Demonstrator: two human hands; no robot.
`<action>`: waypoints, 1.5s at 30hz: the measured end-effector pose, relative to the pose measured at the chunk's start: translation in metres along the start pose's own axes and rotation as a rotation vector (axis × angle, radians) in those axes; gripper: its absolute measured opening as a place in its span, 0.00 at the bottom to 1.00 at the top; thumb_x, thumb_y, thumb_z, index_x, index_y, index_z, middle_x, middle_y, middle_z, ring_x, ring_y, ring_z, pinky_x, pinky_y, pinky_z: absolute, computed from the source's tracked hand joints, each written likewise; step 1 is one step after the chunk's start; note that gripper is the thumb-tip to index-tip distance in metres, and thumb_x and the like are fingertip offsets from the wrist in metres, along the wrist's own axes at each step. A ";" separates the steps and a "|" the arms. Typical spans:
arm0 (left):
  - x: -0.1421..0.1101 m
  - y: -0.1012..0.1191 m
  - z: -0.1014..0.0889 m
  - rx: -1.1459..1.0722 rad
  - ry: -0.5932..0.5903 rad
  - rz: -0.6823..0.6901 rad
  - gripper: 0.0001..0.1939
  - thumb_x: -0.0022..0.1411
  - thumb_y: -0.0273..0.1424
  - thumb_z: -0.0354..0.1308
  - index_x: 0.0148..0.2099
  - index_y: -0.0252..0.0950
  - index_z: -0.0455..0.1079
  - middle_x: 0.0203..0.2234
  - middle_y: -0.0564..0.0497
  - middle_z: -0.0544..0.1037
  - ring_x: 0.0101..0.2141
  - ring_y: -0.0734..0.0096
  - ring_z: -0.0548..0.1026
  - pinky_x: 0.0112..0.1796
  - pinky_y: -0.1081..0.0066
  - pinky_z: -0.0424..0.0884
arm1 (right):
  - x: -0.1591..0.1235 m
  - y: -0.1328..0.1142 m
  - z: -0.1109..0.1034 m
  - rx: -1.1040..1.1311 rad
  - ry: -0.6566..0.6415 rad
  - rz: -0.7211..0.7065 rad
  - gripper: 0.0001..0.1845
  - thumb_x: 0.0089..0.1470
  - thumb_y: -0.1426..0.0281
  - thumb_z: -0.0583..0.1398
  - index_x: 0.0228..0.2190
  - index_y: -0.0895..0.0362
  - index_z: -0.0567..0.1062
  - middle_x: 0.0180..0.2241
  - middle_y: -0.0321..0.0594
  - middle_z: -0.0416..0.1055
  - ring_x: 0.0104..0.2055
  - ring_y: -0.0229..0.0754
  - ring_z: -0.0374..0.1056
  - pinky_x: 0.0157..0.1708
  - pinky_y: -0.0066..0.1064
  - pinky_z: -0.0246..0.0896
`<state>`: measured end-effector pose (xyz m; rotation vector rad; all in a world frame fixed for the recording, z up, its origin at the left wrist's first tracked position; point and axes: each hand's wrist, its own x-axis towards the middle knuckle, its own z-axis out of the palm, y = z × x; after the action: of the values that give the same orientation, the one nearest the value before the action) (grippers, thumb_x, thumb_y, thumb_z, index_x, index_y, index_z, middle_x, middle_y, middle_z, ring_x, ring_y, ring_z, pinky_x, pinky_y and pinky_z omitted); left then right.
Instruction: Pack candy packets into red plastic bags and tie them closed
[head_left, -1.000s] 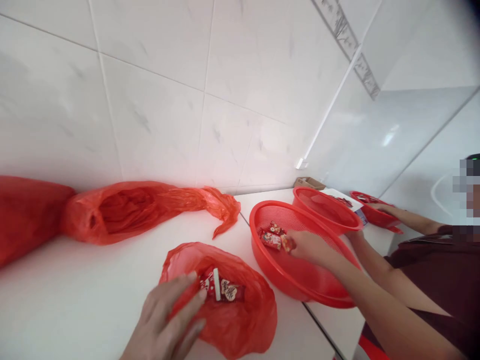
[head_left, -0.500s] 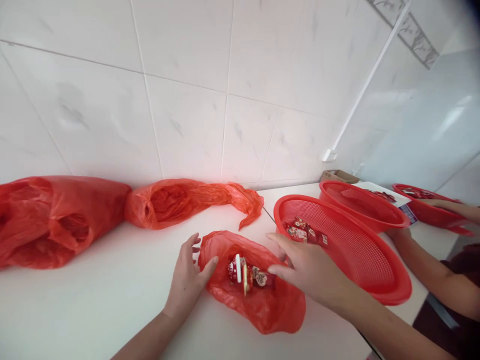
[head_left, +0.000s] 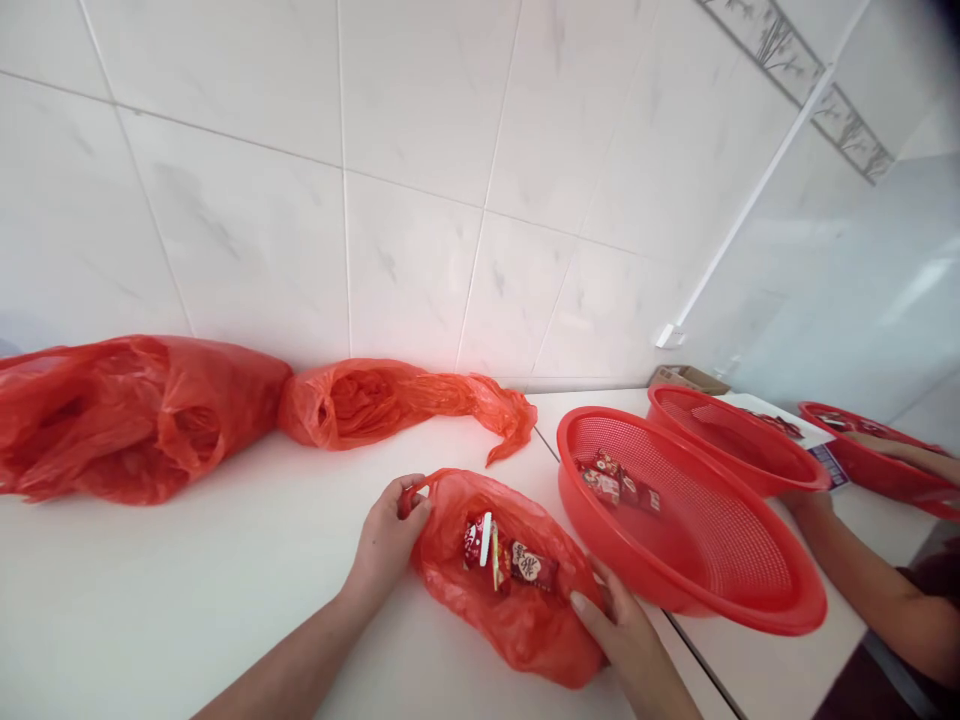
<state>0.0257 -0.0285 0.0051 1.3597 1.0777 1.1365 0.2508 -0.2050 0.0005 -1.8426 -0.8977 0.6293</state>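
A: On the white worktop (head_left: 187,600), your left hand (head_left: 386,540) pinches the small red plastic bag (head_left: 510,590) rim; your right hand (head_left: 622,630) grips its other side.
B: Bag-opening step. Next, keep the mouth wide for the wrapped sweets (head_left: 510,560).

- Snack packets (head_left: 510,555) in the small red plastic bag (head_left: 517,620), lower centre of the frame: red wrappers with white printed marks, too small and blurred to read.
- Snack packets (head_left: 616,482) in the large red mesh basket (head_left: 750,590), centre right: printed wrappers, lettering not legible.
- Flat printed card (head_left: 829,462) under the far baskets, right edge: blue and white print, unreadable.
- Tile border strip (head_left: 795,75), upper right: plant pattern only, no text.
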 end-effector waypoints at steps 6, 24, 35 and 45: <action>0.010 0.058 -0.031 -0.211 0.033 0.121 0.21 0.51 0.39 0.62 0.46 0.38 0.66 0.30 0.54 0.76 0.27 0.75 0.72 0.31 0.74 0.68 | -0.003 -0.036 0.010 0.588 -0.207 0.157 0.30 0.36 0.58 0.69 0.42 0.57 0.71 0.39 0.45 0.75 0.40 0.50 0.72 0.41 0.41 0.65; -0.033 0.164 -0.098 -0.277 0.190 0.551 0.11 0.49 0.25 0.67 0.37 0.38 0.73 0.29 0.56 0.78 0.31 0.78 0.76 0.33 0.83 0.74 | 0.020 -0.116 -0.005 0.017 -0.318 -0.146 0.11 0.49 0.67 0.56 0.36 0.54 0.73 0.33 0.37 0.72 0.30 0.38 0.66 0.29 0.29 0.61; -0.047 0.168 -0.103 0.085 0.277 0.636 0.13 0.47 0.34 0.68 0.38 0.42 0.75 0.30 0.54 0.79 0.31 0.71 0.77 0.30 0.79 0.76 | 0.014 -0.135 0.003 0.021 -0.144 -0.247 0.09 0.50 0.62 0.58 0.28 0.54 0.65 0.25 0.34 0.68 0.25 0.36 0.64 0.26 0.27 0.59; -0.040 0.163 -0.104 0.063 0.382 0.618 0.13 0.53 0.31 0.64 0.42 0.40 0.73 0.34 0.53 0.77 0.34 0.72 0.76 0.35 0.75 0.72 | 0.026 -0.132 -0.048 -0.196 -0.286 -0.199 0.12 0.47 0.59 0.62 0.22 0.55 0.72 0.18 0.33 0.64 0.22 0.36 0.60 0.25 0.29 0.58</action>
<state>-0.0793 -0.0654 0.1685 1.6212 0.9811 1.8857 0.2612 -0.1739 0.1393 -1.8309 -1.3554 0.7109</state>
